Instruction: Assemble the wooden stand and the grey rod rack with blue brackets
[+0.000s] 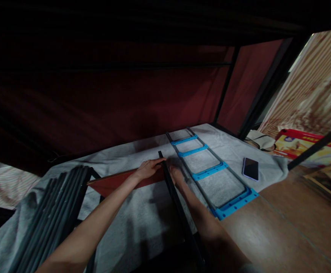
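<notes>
Nearest the camera, a long black bar (182, 218) slants up from the bottom edge toward the middle of the view, between the person's 2 forearms. Left of it, several dark grey tubes (58, 206) lie side by side as a bundle on a light grey cloth (131, 216), their near ends running toward the bottom edge.

A reddish-brown board (116, 184) stretches from beside the tubes to the bar's far part; whether the 2 are joined cannot be told. The left hand (147, 169) is over the board's right part, fingers stretched together toward the bar and reaching it close to its far tip. The right hand (176, 175) is on the bar's other side, close against it, fingers bent and shadowed; I cannot tell whether either hand is clamped on the bar.

Right of the right hand, a ladder-like frame (210, 171) of grey tubes with 4 blue crosspieces lies on the cloth, its near end at the cloth's edge. Beyond its right side, a phone (250, 169) rests on the cloth, screen up.

Farther off, a red and yellow box (304, 146) is near a striped curtain (316, 87). Behind the cloth rises a dark red panel (154, 98).
</notes>
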`<state>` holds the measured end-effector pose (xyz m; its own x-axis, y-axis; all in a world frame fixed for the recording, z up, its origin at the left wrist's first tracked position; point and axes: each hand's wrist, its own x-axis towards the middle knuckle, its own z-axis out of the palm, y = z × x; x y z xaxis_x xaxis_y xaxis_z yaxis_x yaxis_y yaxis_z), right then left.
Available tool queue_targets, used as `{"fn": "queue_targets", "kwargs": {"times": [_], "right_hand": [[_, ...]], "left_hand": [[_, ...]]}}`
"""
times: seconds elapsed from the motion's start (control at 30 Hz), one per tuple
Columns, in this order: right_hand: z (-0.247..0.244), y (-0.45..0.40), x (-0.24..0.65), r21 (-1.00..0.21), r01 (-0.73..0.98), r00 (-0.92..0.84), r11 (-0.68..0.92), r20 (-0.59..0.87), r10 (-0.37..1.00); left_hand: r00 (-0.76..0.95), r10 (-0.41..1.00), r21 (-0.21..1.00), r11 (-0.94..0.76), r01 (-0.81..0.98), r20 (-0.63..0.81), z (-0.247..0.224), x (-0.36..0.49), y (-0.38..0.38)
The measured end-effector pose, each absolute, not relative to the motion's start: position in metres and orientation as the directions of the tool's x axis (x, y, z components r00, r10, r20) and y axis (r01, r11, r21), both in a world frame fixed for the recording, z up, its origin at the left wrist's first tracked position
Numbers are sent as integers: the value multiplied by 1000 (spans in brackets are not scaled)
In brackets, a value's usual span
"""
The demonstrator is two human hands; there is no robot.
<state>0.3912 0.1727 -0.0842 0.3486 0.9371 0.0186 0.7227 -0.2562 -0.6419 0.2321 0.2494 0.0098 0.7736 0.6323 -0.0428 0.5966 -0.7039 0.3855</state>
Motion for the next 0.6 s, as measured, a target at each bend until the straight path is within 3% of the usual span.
{"fn": "queue_targets", "kwargs": {"times": [0.23,0.37,0.5,0.6], "right_hand": [[-67,185,397,-862,496,287,101,272,919],[-69,186,400,-818,552,236,163,341,910],[-73,189,404,-760,630,175,163,343,923],[-75,194,407,-757,641,180,127,308,934]], "left_hand": [[764,643,335,-710,620,-50,12,233,247],[738,675,317,-702,638,6,12,229,243],[644,764,169,-633,756,-20,9,227,237],[657,751,100,-650,753,-64,9,229,234]]}}
